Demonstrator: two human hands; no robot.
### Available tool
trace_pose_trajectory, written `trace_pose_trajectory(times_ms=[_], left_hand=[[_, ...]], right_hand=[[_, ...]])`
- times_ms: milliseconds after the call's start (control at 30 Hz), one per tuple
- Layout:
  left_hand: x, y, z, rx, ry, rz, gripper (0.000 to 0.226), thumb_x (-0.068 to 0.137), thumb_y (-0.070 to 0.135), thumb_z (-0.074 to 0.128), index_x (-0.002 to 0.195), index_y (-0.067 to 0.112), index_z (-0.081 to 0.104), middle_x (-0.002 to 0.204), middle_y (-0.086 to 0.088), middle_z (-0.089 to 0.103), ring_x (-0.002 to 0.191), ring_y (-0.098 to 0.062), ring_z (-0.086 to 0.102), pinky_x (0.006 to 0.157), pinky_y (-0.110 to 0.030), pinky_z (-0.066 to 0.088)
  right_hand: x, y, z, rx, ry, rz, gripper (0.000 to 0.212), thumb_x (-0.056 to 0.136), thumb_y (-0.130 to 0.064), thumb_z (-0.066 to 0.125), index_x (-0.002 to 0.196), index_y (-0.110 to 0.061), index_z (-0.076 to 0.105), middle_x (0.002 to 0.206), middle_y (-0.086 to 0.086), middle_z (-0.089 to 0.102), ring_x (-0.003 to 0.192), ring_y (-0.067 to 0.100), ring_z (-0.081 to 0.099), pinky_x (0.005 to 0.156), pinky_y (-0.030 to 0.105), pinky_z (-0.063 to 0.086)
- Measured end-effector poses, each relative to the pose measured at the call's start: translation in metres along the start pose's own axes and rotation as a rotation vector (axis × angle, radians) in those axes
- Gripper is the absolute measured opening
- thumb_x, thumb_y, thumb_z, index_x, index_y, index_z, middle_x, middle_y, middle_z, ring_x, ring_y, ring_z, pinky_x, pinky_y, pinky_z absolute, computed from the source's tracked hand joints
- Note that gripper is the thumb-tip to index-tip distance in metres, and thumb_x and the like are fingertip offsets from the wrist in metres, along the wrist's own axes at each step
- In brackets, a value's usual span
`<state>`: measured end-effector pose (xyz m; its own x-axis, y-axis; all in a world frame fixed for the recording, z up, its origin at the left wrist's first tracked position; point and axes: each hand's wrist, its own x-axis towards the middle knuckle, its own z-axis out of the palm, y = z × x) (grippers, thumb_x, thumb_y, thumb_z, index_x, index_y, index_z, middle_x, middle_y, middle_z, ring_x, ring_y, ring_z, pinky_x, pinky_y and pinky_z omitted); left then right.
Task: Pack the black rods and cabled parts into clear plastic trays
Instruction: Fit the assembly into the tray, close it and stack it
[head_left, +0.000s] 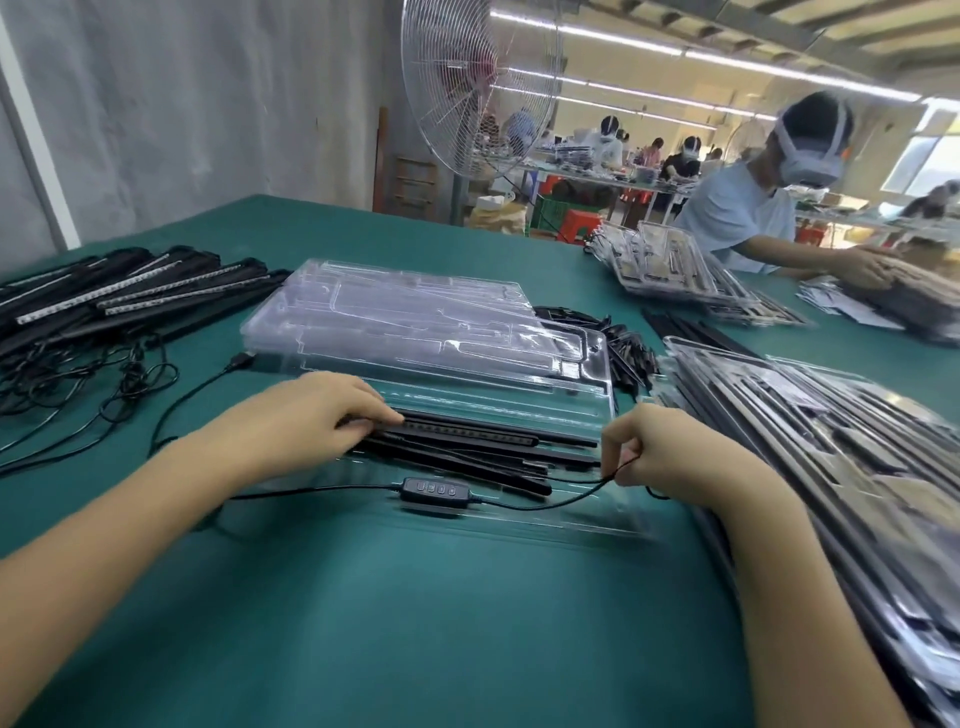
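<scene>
Right hand (660, 452) pinches a thin black cable (561, 500) between thumb and forefinger at the right edge of the tray (597, 525). Left hand (322, 415) curls its fingers over the left ends of the black rods (493, 441) lying in the tray's middle. The rods' free ends point right, toward the right hand. From the pinch the cable runs left across the tray's near side to a controller (428, 489), buttons up, then on toward the left forearm. Rods, cable and controller all lie with their long axis left to right, parallel to the tray's near rim. The controller sits between the hands, nearer the left, so seating it likely falls to that hand while the right lays the cable down. Behind the tray are empty trays (415, 317); left of it, loose rods (104, 296); right of it, packed trays (831, 441), all on the green bench (415, 623).
</scene>
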<state>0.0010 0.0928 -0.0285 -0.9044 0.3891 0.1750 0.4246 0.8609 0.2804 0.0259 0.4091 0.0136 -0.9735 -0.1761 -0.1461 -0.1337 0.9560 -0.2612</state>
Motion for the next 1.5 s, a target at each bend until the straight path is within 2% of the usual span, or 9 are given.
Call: trace_pose_trajectory(times_ms=[200,467,600,667,800,967,1067,1333,1500], left_hand=[[0.011,0.009,0.015,0.12,-0.151,-0.05,0.035,0.099,0.029,0.043,0.125,0.049,0.054,0.119,0.015,0.05,0.105,-0.005,0.05,0.088,-0.022,0.04],[-0.001,0.001,0.03,0.115,-0.242,-0.07,0.049,0.09,0.063,0.032,0.137,0.052,0.035,0.149,0.016,0.031,0.135,-0.008,0.023,0.114,-0.035,0.024],[-0.007,0.006,0.027,0.113,-0.289,-0.067,0.066,0.074,0.076,0.015,0.138,0.06,0.019,0.153,0.017,0.024,0.134,-0.011,0.021,0.114,-0.034,0.021],[-0.009,0.009,0.027,0.117,-0.297,-0.051,0.055,0.076,0.076,0.014,0.13,0.07,0.006,0.154,0.016,0.022,0.134,-0.012,0.021,0.113,-0.034,0.022],[-0.01,0.01,0.033,0.174,-0.282,-0.058,0.048,0.088,0.067,0.023,0.134,0.066,0.012,0.156,0.01,0.017,0.136,-0.015,0.016,0.116,-0.036,0.017],[-0.013,0.008,0.031,0.115,-0.281,-0.078,0.064,0.059,0.086,0.004,0.122,0.078,0.011,0.157,0.015,-0.01,0.14,-0.016,0.008,0.115,-0.046,0.021],[-0.011,0.008,0.033,0.107,-0.284,-0.083,0.051,0.058,0.086,0.0,0.109,0.083,0.002,0.159,0.009,0.003,0.137,-0.015,0.011,0.116,-0.044,0.019],[-0.01,0.005,0.034,0.163,-0.285,-0.061,0.071,0.058,0.086,-0.002,0.128,0.075,0.006,0.159,0.007,0.007,0.139,-0.02,0.013,0.115,-0.046,0.02],[-0.002,0.005,0.025,0.18,-0.324,-0.046,0.06,0.079,0.077,0.019,0.137,0.063,0.01,0.156,0.009,0.019,0.136,-0.017,0.019,0.112,-0.044,0.026]], right_hand=[[0.007,-0.001,0.009,-0.041,-0.017,0.091,0.024,0.082,0.006,0.057,0.077,-0.013,0.071,0.065,-0.006,0.051,0.058,0.008,0.048,0.047,0.018,0.036],[0.007,-0.013,0.013,-0.12,0.067,0.053,0.032,0.08,0.008,0.046,0.086,-0.007,0.074,0.093,0.01,0.07,0.086,0.024,0.064,0.079,0.037,0.056],[0.0,-0.02,0.007,-0.066,0.047,-0.016,0.036,0.074,0.007,0.043,0.081,-0.01,0.074,0.082,0.005,0.069,0.079,0.021,0.062,0.068,0.03,0.053],[-0.003,-0.025,0.004,-0.008,0.028,-0.054,0.037,0.071,0.006,0.042,0.075,-0.014,0.073,0.072,-0.001,0.067,0.068,0.012,0.061,0.057,0.021,0.046],[0.001,-0.03,0.009,0.173,-0.003,-0.131,0.028,0.07,0.003,0.044,0.066,-0.009,0.069,0.034,-0.008,0.042,0.034,0.006,0.034,0.037,0.015,0.03],[0.019,-0.038,0.036,0.335,0.101,-0.207,0.022,0.073,-0.006,0.049,0.058,-0.013,0.063,0.046,-0.005,0.042,0.045,0.01,0.033,0.043,0.019,0.028],[0.03,-0.048,0.058,0.454,0.168,-0.222,0.025,0.075,-0.006,0.046,0.059,-0.016,0.061,0.05,-0.003,0.049,0.045,0.009,0.037,0.045,0.02,0.031],[0.038,-0.045,0.073,0.937,0.568,0.06,0.033,0.088,0.003,0.032,0.077,-0.019,0.054,0.071,-0.001,0.055,0.057,0.009,0.05,0.051,0.025,0.045],[0.034,-0.026,0.075,1.075,0.615,0.312,0.013,0.097,-0.009,0.036,0.097,-0.014,0.048,0.086,0.002,0.056,0.067,0.013,0.056,0.056,0.025,0.046]])
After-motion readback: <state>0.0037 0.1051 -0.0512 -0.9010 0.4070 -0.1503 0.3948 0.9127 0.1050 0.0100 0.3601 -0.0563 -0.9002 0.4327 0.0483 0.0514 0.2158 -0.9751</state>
